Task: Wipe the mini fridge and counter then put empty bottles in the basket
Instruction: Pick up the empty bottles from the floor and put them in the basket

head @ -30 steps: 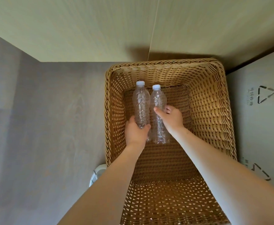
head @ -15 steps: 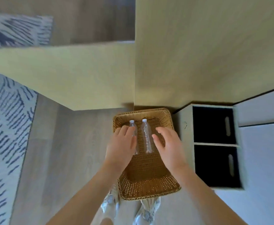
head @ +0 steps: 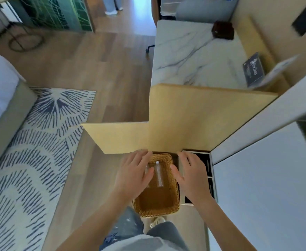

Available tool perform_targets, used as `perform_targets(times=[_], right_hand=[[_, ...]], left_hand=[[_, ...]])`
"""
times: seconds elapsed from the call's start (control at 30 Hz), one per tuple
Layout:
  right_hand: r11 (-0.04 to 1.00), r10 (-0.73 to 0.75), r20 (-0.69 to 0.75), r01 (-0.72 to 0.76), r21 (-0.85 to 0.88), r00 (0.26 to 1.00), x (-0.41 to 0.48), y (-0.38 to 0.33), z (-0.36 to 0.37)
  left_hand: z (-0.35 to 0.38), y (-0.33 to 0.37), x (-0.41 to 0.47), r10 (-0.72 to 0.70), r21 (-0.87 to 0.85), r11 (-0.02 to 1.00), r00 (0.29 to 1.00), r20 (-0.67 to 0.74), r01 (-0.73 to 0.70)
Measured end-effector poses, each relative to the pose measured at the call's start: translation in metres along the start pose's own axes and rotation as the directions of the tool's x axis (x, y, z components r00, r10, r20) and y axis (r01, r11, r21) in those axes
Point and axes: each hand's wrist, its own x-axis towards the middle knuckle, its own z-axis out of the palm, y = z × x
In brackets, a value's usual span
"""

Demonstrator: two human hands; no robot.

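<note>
A woven wicker basket (head: 168, 205) stands on the wood floor far below me, against a tan cabinet panel (head: 193, 120). Two clear empty bottles lie side by side in its far half; the right bottle (head: 159, 173) shows fully, the left bottle (head: 146, 168) is mostly hidden behind my left hand. My left hand (head: 133, 173) hovers high over the basket's left side, fingers spread, holding nothing. My right hand (head: 192, 175) hovers over the basket's right rim, also open and empty.
A marble counter (head: 193, 57) lies beyond the panel with a dark object (head: 222, 30) and a black booklet (head: 253, 69) on it. A white unit with dark cubbies (head: 207, 166) stands right of the basket. A patterned rug (head: 36, 151) and a bed corner are at left. A person's legs (head: 111, 5) stand far off.
Both hands let go of the bottles and lifted out of the basket. The view rose well away from the basket, which looks small now, and the room has come into sight.
</note>
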Motion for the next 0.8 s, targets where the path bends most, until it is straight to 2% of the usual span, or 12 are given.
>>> perform_targets(times=[0.17,0.3,0.4,0.5,0.63,0.8], right_hand=[[0.998,-0.042,0.012,0.042,-0.037,0.999,-0.025,-0.013,-0.003],[0.998,-0.055,0.072,0.058,-0.038,0.996,-0.029,-0.035,0.003],[0.989,-0.136,0.084,0.140,-0.040,0.987,-0.021,-0.061,0.005],[0.979,-0.196,0.155,0.202,-0.028,0.968,-0.010,-0.097,0.010],[0.957,-0.286,0.170,0.290,0.003,0.943,0.009,-0.160,0.031],[0.930,-0.367,0.164,0.362,0.059,0.916,0.029,-0.262,0.085]], left_hand=[[-0.005,-0.003,-0.043,-0.070,0.011,0.998,0.997,0.044,0.069],[-0.006,-0.018,-0.075,-0.203,-0.016,0.979,0.977,0.070,0.204],[-0.021,-0.040,-0.085,-0.265,-0.010,0.964,0.964,0.026,0.265],[-0.046,-0.066,-0.091,-0.320,0.014,0.947,0.946,-0.054,0.322],[-0.079,-0.115,-0.109,-0.376,-0.006,0.925,0.915,-0.149,0.379],[-0.112,-0.218,-0.146,-0.410,-0.013,0.910,0.894,-0.183,0.414]])
